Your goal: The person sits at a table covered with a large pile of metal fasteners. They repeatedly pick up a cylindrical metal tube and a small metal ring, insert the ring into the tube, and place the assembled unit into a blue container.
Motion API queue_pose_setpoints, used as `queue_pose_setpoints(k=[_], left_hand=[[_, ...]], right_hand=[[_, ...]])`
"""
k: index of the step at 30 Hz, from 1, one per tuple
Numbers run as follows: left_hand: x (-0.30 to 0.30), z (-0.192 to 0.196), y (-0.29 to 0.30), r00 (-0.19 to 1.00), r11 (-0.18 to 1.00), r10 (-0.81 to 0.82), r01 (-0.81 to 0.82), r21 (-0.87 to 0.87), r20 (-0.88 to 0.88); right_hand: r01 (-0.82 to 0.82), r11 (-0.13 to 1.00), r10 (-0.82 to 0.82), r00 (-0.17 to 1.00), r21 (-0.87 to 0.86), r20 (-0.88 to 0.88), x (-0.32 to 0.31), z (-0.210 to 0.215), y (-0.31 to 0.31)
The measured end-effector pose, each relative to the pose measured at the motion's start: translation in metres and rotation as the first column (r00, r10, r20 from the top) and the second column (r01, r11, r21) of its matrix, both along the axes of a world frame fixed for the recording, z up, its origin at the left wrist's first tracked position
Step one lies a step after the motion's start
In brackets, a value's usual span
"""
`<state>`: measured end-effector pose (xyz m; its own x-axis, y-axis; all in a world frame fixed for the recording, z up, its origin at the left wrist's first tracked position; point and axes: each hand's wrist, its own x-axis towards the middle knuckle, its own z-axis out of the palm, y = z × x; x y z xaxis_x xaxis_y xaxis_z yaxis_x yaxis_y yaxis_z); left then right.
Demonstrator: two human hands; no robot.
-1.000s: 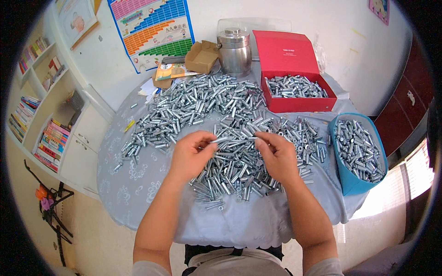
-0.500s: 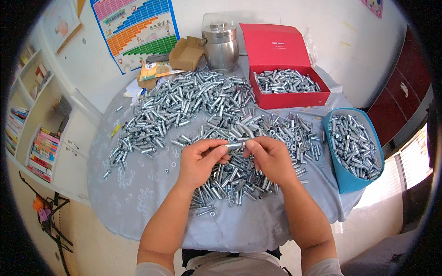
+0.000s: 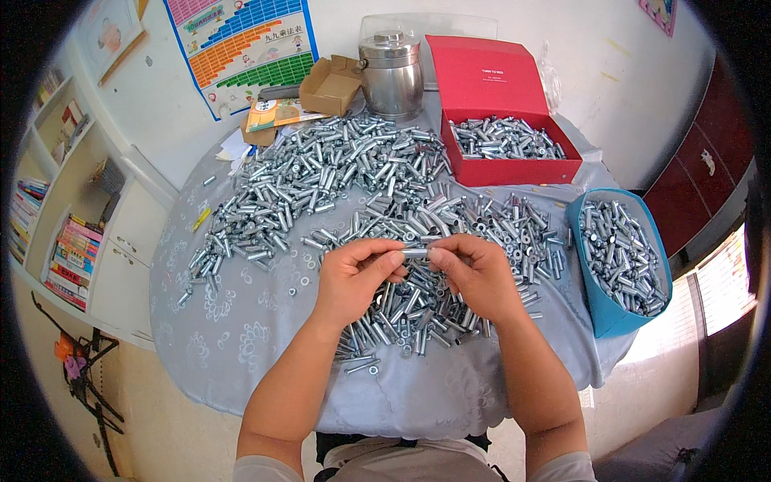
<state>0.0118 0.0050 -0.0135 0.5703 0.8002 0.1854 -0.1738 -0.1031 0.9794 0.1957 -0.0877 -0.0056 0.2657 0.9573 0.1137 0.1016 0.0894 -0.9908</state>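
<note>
Over the middle of the table, a small silvery expansion bolt [image 3: 414, 253] lies level between my two hands. My left hand [image 3: 353, 279] pinches its left end with thumb and forefinger. The thumb and fingers of my right hand [image 3: 479, 277] close on its right end, hiding the tip. Beneath and beyond them spreads a near heap of loose metal sleeves, bolts, washers and nuts [image 3: 393, 317]. Farther back, a larger pile of similar bolts [image 3: 337, 165] covers the table's far left.
Similar bolts fill an open red box [image 3: 514, 171] at the back and a blue fabric bin [image 3: 622, 313] at the right edge. A steel pot [image 3: 391, 76] and a small cardboard box [image 3: 331, 84] stand behind the pile. Grey cloth [image 3: 233, 337] covers the round table.
My hands still hold the bolt in nearly the same place, with its ends brought into line. The whole view has shifted slightly.
</note>
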Motion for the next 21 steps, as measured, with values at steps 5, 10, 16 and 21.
queue_pose_setpoints(k=[5,10,16,21], left_hand=[[0.001,-0.002,0.000,1.000,1.000,-0.003,0.003,-0.010,-0.008],[0.001,-0.002,0.000,1.000,1.000,-0.007,0.007,-0.004,-0.015],[0.001,-0.003,0.000,1.000,1.000,0.006,-0.006,-0.003,-0.027],[0.003,-0.001,-0.001,0.999,0.998,0.016,-0.018,-0.057,-0.032]], right_hand=[[0.008,0.999,-0.007,1.000,0.039,-0.006,-0.002,-0.001,0.001],[0.029,0.999,-0.028,0.999,0.040,-0.043,-0.006,0.002,0.000],[0.025,1.000,-0.025,1.000,-0.005,0.019,-0.001,0.000,0.000],[0.051,0.969,-0.136,0.928,0.243,0.348,0.000,-0.003,0.001]])
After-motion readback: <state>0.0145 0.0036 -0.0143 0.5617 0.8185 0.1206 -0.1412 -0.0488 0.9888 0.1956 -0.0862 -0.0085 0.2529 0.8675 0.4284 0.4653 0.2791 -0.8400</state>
